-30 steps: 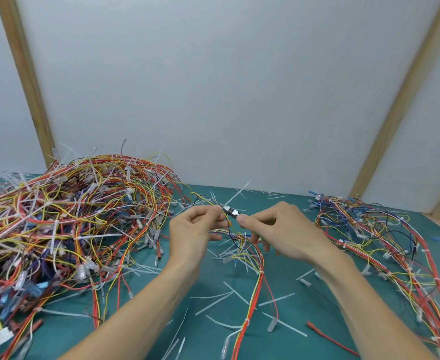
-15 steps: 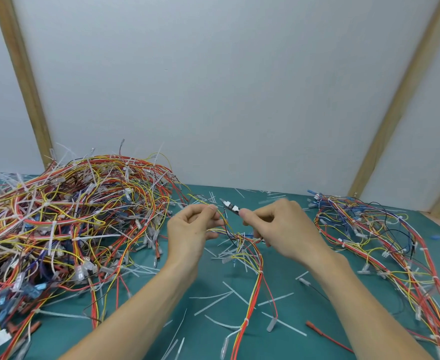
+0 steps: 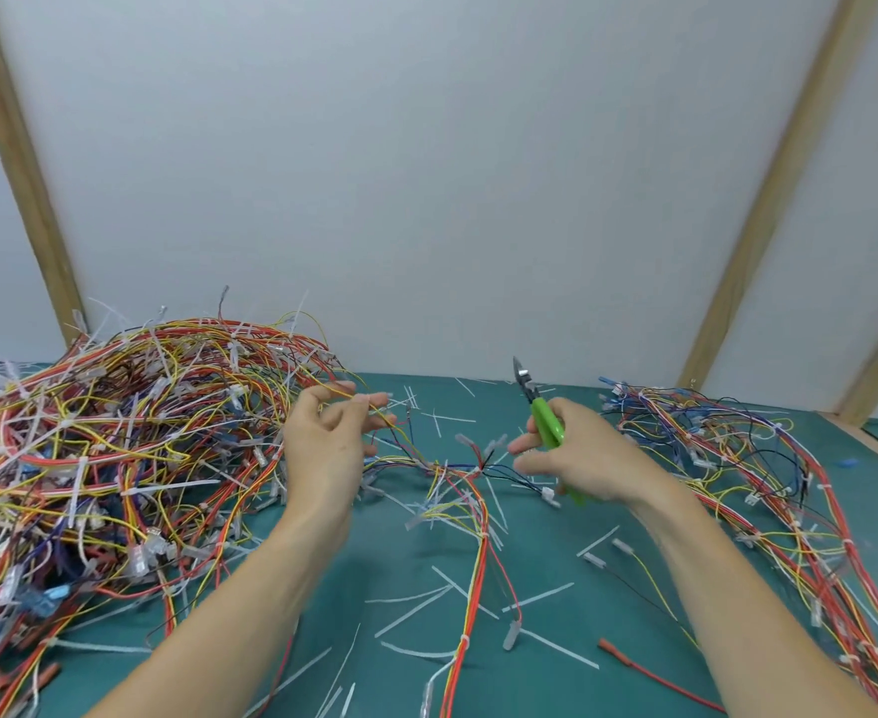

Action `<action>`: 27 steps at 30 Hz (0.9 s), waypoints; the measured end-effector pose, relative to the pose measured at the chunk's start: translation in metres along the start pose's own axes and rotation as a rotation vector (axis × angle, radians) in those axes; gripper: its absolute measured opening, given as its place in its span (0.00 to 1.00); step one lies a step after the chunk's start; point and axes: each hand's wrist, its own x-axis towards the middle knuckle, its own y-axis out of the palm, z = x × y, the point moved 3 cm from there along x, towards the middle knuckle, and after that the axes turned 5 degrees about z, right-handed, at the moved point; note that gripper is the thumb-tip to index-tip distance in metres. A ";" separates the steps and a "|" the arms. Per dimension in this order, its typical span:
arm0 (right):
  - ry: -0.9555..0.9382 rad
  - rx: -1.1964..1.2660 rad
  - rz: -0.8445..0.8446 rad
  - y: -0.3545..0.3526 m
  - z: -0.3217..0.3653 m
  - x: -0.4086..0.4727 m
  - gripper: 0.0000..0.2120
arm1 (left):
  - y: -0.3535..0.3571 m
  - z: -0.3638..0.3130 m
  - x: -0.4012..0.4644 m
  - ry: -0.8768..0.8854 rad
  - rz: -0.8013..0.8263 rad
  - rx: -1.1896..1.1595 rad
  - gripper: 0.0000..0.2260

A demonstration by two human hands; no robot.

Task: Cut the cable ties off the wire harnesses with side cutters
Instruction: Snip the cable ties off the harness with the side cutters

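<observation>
- The right hand (image 3: 576,458) grips the green-handled side cutters (image 3: 543,412), curled round the handles with the forefinger and thumb reaching out to the left. The metal tip points up and away, toward the far edge of the desk (image 3: 416,577), and touches no wire.
- The left hand (image 3: 330,443) is raised with its fingers loosely spread and slightly bent. A thin yellow wire (image 3: 374,409) runs across the fingertips; whether the hand pinches it or merely touches it, I cannot tell.
- Between the two hands lies one wire harness (image 3: 470,515), a red, orange and yellow bundle that arches just below them and then runs toward the near edge of the desk. White cable ties (image 3: 464,641) are still wrapped round it at several places.
- A big tangled pile of harnesses (image 3: 115,448) fills the left side of the desk, bristling with white tie tails and small connectors.
- A smaller, flatter heap of harnesses (image 3: 768,489) lies on the right side, well apart from the big pile.
- Cut white tie pieces (image 3: 537,597) are scattered over the green desk top in the middle and near parts.
- A loose red wire (image 3: 649,675) lies near the right forearm.
- A pale wall with slanted wooden battens (image 3: 768,189) stands behind the desk.
</observation>
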 end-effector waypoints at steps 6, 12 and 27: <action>-0.076 0.142 -0.042 0.022 -0.005 0.003 0.19 | -0.002 0.013 0.004 -0.103 0.108 0.293 0.02; -0.109 0.009 -0.144 0.058 -0.009 0.007 0.16 | -0.004 0.007 -0.005 0.029 0.321 1.358 0.14; -0.472 0.988 -0.233 -0.010 0.038 -0.018 0.13 | 0.020 -0.033 -0.021 0.575 0.517 1.362 0.18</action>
